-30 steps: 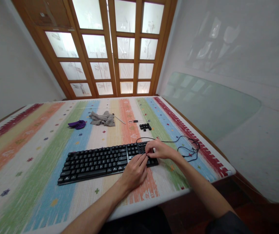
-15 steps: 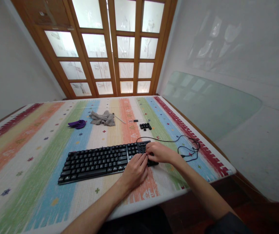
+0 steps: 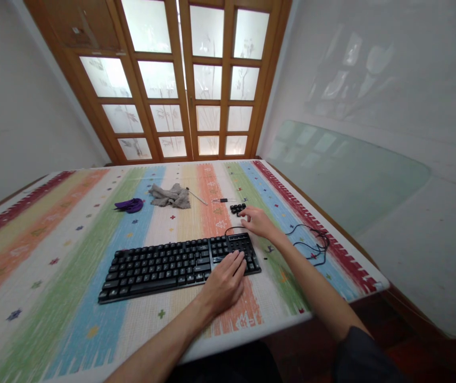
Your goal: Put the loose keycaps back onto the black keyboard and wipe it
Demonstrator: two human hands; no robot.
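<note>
A black keyboard [image 3: 156,271] lies on the striped cloth, its number pad at the right end. My left hand [image 3: 228,276] rests over the number pad with fingers stretched out, covering some of its keys. Part of the pad above those fingers looks dark and without raised caps. Beyond the keyboard's right end, a small group of loose black keycaps [image 3: 235,207] lies on the cloth. My right hand [image 3: 258,221] reaches to this group, thumb and forefinger apart beside the nearest caps. No keycap shows clearly between them.
Behind the keyboard lie a purple item [image 3: 130,206], a crumpled grey cloth [image 3: 170,197], a thin rod [image 3: 198,197] and a small tool with a black middle [image 3: 223,200]. A black cable [image 3: 311,247] coils at right. A tiny black piece [image 3: 265,259] sits beside the keyboard.
My right hand has left the number pad and moved away from me to the loose keycaps. The left hand stays on the pad, its fingers now flatter. More of the pad shows.
</note>
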